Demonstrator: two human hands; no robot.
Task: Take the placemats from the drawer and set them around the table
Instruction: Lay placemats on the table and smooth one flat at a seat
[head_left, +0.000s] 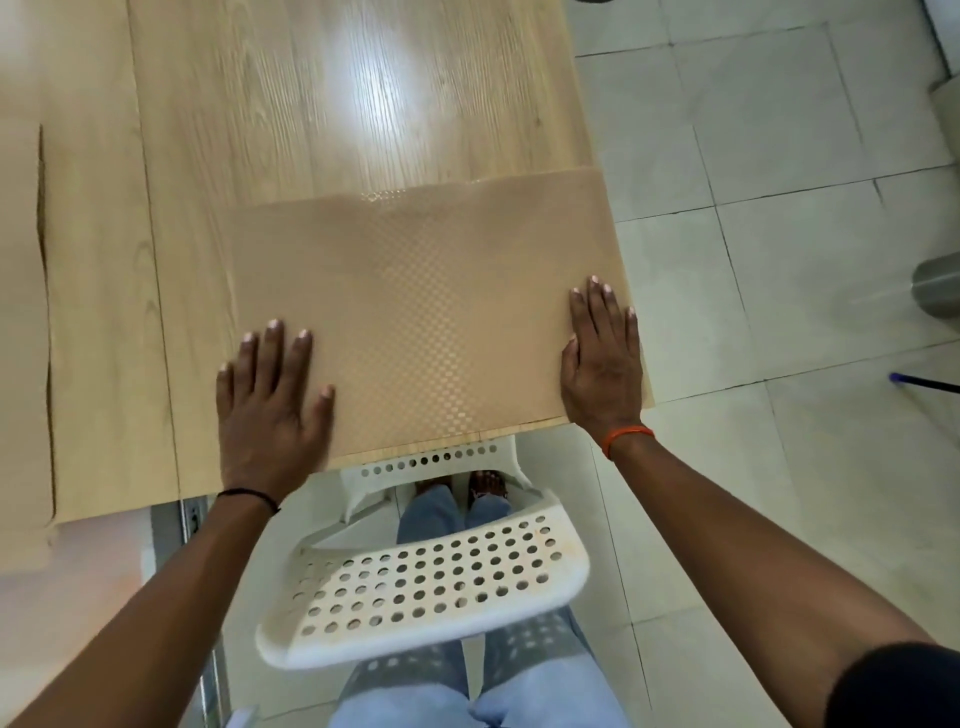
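A tan placemat (415, 306) with a fine chequered weave lies flat on the pale wood desk (311, 104), at the desk's near right corner. Its near edge runs just along the desk's near edge, and its right edge lines up with, or slightly overhangs, the desk's right edge; which of the two cannot be told. Its far edge looks a little wavy and catches the light. The left hand (270, 410) rests palm down with fingers spread, its grip released, straddling the placemat's near left corner so that the thumb and some fingers lie on the mat and the rest on bare wood. The right hand (602, 358) lies flat on the mat's right edge, fingers straight and together, grip likewise released and grasping nothing. Beyond the mat the desk is bare wood with a bright glare patch. At the far left another tan sheet (21, 312), likely a second placemat, lies along that side of the desk, well apart from the hands. A white perforated chair (431, 587) stands directly between the person and the desk's near edge. Pale floor tiles (779, 182) spread to the right of the desk.
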